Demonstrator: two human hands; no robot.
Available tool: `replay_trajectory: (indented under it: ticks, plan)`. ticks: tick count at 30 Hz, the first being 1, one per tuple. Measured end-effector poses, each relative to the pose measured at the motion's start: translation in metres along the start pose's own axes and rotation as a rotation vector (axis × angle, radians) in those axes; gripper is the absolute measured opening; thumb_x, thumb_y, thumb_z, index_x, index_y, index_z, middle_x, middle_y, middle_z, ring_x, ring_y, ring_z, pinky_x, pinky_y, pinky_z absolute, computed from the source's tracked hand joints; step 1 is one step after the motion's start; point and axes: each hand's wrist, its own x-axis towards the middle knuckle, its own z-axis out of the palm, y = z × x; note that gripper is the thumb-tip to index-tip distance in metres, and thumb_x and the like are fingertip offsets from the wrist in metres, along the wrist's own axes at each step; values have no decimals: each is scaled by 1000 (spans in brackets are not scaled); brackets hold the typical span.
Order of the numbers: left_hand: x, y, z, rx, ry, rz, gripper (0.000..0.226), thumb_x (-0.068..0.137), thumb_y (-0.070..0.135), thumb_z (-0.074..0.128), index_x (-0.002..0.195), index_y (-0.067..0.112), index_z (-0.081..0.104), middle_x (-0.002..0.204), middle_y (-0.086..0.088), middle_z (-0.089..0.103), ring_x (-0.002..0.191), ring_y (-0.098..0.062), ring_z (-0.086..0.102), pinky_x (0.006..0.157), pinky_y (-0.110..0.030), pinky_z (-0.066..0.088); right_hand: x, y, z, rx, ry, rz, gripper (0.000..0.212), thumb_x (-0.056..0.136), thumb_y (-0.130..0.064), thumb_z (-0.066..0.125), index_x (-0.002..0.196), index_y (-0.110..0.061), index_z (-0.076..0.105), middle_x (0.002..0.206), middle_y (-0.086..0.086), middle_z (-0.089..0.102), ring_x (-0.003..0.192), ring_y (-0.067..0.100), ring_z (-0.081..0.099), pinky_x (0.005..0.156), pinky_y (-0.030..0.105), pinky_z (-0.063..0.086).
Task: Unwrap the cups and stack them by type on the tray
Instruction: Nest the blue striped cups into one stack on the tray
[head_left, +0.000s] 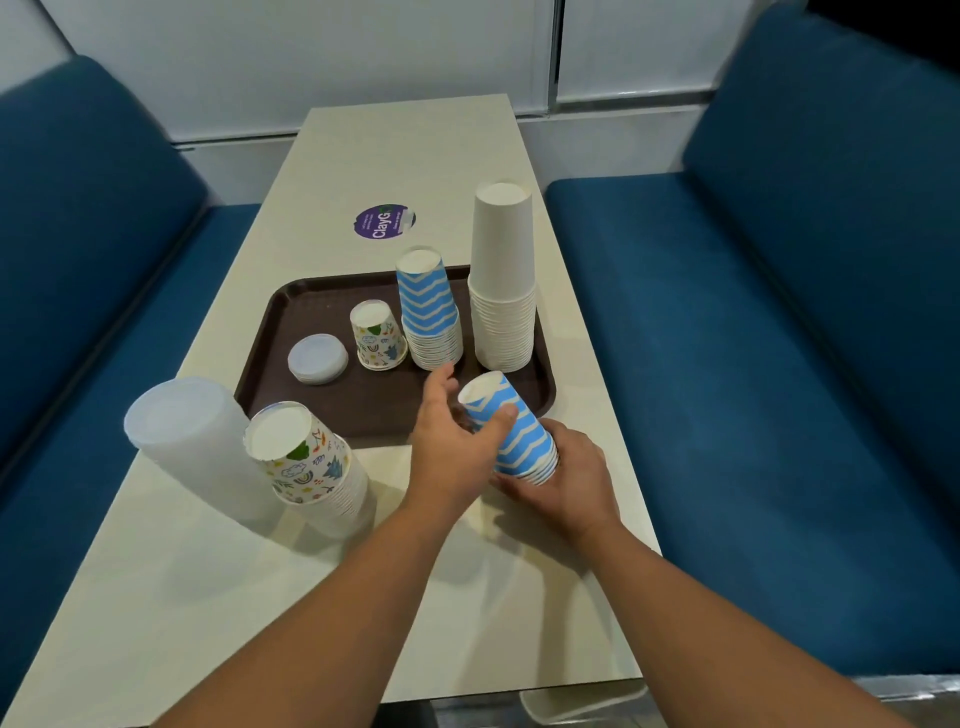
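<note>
Both hands work one small stack of blue zigzag cups (511, 431), held tilted, bases up and away, just off the near right corner of the brown tray (322, 405). Right hand (563, 480) cups the rim end from below, fingers curled round it; left hand (452, 447) reaches across, thumb pressed on the stack's side, fingers spread behind it. Judgement: lower hand anchors while the upper one separates or lifts cups to add to the matching blue zigzag stack (430, 312) already inverted on the tray. Cannot tell whether any wrap remains on the held stack; none shows. Left fingertips are hidden behind the cups, so the grip on the far side is unconfirmed. On the tray, sorted by type: tall plain white stack (503, 280) at far right, blue stack beside it, a single doodle-print cup (378, 336), then a low pile of translucent lids (318, 358). Off the tray, near left on the table (405, 145): a doodle-print stack (306, 457), apparently still in clear film, though the film is hard to make out, and a tall translucent stack (192, 441), blurred; lids or cups, cannot tell. Purple sticker (385, 222) beyond the tray, text partly legible. Single view only; blue bench seats (779, 312) flank both sides.
</note>
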Motion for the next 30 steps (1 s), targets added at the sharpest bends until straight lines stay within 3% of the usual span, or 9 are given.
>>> replay_trajectory:
  ticks: [2,4,8,15,17,20,25,27,30]
  plan:
    - [0,-4,0,-20,-39,-23,57,85,24,74,133,30,43,106,17,59,85,14,58,75,-5,46,0,1,0,9,-8,-10,59,55,-73,77,103,-41,61,91,-16,70,85,6,63,80,34,56]
    - [3,-5,-1,-6,-30,-25,39,88,26,70,120,35,48,103,12,62,83,9,59,71,-6,47,-1,0,-2,4,-5,-27,62,54,-73,76,103,-39,61,90,-16,69,85,6,62,80,33,54]
    - [7,-6,-2,-38,-34,-74,20,86,37,68,98,41,53,102,-2,65,93,-16,66,84,-41,58,-3,1,-1,7,18,-37,57,58,-70,76,101,-36,64,88,-14,69,83,8,61,79,37,54]
    - [18,10,-10,-66,51,-9,20,81,44,69,94,43,54,100,3,65,92,-17,66,86,-46,56,-2,3,-2,1,23,-36,56,60,-62,82,103,-30,64,91,-10,69,86,13,61,78,34,51]
    - [27,23,-18,-51,103,48,23,76,48,67,95,43,54,96,8,64,84,-11,65,85,-44,56,-2,2,-2,-2,26,-34,57,59,-60,83,103,-30,65,91,-10,68,87,15,61,77,32,49]
    - [47,56,-30,-35,231,236,22,85,31,68,101,33,52,91,13,58,73,-1,54,83,-35,53,-2,3,-1,-6,20,-13,58,57,-63,81,105,-34,64,91,-12,68,89,12,59,79,30,48]
    - [98,100,-46,51,432,401,32,82,35,66,108,25,50,109,-2,62,96,-21,61,88,-38,50,-2,4,0,-10,10,7,57,58,-65,79,106,-37,64,93,-15,67,88,8,58,81,30,49]
    - [115,107,-46,71,417,407,34,84,31,66,112,19,51,114,-2,59,101,-19,59,89,-28,48,-3,3,-1,0,13,10,57,60,-61,83,107,-37,64,92,-17,65,89,7,57,81,30,49]
    - [133,105,-40,206,373,373,37,88,25,66,119,14,51,118,-1,54,99,-13,53,79,-10,35,-3,2,-1,13,1,18,58,59,-64,82,107,-38,62,92,-17,64,90,9,59,81,34,53]
